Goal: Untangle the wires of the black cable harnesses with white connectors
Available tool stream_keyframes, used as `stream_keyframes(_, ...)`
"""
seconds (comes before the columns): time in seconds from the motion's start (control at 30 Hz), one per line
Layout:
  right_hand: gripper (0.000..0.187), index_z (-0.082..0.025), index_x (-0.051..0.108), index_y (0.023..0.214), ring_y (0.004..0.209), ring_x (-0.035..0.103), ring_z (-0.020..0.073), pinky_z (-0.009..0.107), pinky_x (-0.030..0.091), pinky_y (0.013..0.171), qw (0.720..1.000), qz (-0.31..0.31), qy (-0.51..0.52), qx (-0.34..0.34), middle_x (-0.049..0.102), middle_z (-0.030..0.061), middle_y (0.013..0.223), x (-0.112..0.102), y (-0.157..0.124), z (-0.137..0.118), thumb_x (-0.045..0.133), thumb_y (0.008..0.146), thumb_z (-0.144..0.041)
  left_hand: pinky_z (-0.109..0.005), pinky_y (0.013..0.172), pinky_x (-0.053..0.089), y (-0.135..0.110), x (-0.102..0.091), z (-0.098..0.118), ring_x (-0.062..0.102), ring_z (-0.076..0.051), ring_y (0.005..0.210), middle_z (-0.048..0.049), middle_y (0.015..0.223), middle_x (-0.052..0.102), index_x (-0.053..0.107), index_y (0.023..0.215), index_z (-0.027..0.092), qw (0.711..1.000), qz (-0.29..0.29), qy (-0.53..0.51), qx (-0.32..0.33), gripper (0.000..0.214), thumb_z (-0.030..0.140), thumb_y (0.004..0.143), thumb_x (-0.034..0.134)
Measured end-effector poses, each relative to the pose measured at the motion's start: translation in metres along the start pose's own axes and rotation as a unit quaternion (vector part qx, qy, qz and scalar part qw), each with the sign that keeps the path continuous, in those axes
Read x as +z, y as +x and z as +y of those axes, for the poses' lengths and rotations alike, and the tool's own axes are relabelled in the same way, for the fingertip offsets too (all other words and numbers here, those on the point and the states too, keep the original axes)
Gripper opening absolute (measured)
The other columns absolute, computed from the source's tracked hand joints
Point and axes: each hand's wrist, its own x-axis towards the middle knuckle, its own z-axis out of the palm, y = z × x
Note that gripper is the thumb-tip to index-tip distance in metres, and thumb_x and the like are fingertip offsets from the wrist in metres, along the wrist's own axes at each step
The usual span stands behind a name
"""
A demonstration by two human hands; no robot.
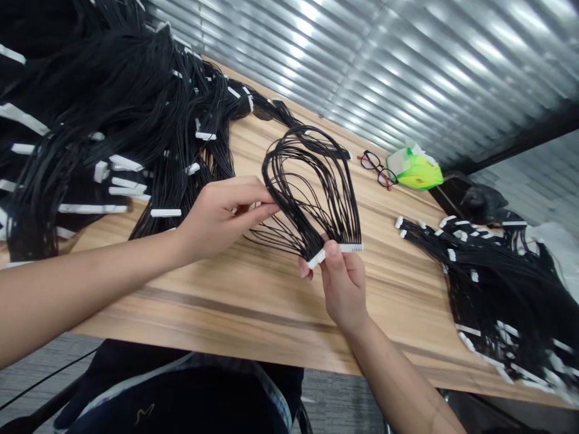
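My left hand is nearly closed, fingers together and thumb beneath them, pinching the left side of a bundle of thin black wires above the wooden tabletop. My right hand is also mostly closed, with the thumb pressed onto a white plastic connector at the bundle's near end. A second, longer white connector sits just to its right, at the ends of the wires.

The bundle stands in the middle of the table, between my hands. Its many wires rise from the connectors and bow out into a loose, uneven loop, with some strands splayed and crossing toward my left hand.

To the left, a much larger heap of similar black wire harnesses spreads over the far-left part of the table, its white connectors poking out all around. A second heap of harnesses lies at the right edge. Toward the far edge are black-framed glasses and, just right of them, a bright green packet. Beyond the table stands a ribbed metal wall.
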Motion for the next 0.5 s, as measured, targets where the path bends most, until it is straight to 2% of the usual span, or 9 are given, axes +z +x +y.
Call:
stream_keyframes(0.13, 0.049, -0.022, 0.069, 0.072, 0.06, 0.064, 0.0165, 0.032, 0.053, 0.057, 0.999, -0.043, 0.008, 0.011, 0.068, 0.0012, 0.064, -0.002, -0.004, 0.002, 0.059, 0.104, -0.058, -0.028, 0.099, 0.052, -0.002, 0.0, -0.007, 0.068, -0.01, 0.108, 0.0058, 0.11, 0.079, 0.078, 0.113, 0.025, 0.998, 0.02, -0.011, 0.067, 0.019, 0.029, 0.11, 0.059)
stream_keyframes(0.2, 0.049, -0.022, 0.069, 0.072, 0.06, 0.064, 0.0154, 0.031, 0.053, 0.059, 0.998, -0.062, 0.009, 0.02, 0.068, 0.0006, 0.064, -0.003, -0.005, 0.001, 0.058, 0.106, -0.056, -0.032, 0.104, 0.051, -0.001, -0.002, -0.008, 0.066, -0.01, 0.112, 0.0069, 0.114, 0.08, 0.077, 0.115, 0.027, 0.995, 0.041, -0.015, 0.094, 0.018, 0.03, 0.11, 0.061)
stream_keyframes(0.3, 0.049, -0.022, 0.067, 0.071, 0.06, 0.063, 0.0147, 0.03, 0.052, 0.06, 0.996, -0.089, -0.002, 0.032, 0.067, -0.0003, 0.062, -0.003, -0.004, -0.003, 0.057, 0.106, -0.055, -0.036, 0.102, 0.052, 0.003, -0.004, -0.007, 0.067, -0.009, 0.106, 0.0084, 0.112, 0.081, 0.078, 0.113, 0.029, 0.995, 0.053, -0.023, 0.079, 0.017, 0.027, 0.11, 0.061)
stream_keyframes(0.43, 0.05, -0.022, 0.067, 0.07, 0.059, 0.063, 0.0153, 0.03, 0.053, 0.06, 0.991, -0.119, -0.007, 0.054, 0.067, -0.0002, 0.06, -0.003, -0.004, -0.003, 0.058, 0.106, -0.057, -0.027, 0.088, 0.055, 0.01, -0.002, -0.004, 0.066, -0.005, 0.091, 0.0101, 0.106, 0.082, 0.078, 0.114, 0.025, 0.995, 0.01, -0.097, 0.035, 0.015, 0.025, 0.108, 0.064)
stream_keyframes(0.5, 0.05, -0.021, 0.068, 0.071, 0.059, 0.064, 0.0146, 0.029, 0.053, 0.06, 0.992, -0.107, 0.013, 0.058, 0.068, -0.0003, 0.061, -0.002, -0.003, 0.0, 0.06, 0.105, -0.057, -0.022, 0.08, 0.056, 0.01, 0.001, -0.005, 0.067, -0.004, 0.087, 0.0088, 0.102, 0.082, 0.078, 0.11, 0.022, 0.993, 0.002, -0.12, 0.021, 0.017, 0.027, 0.109, 0.062)
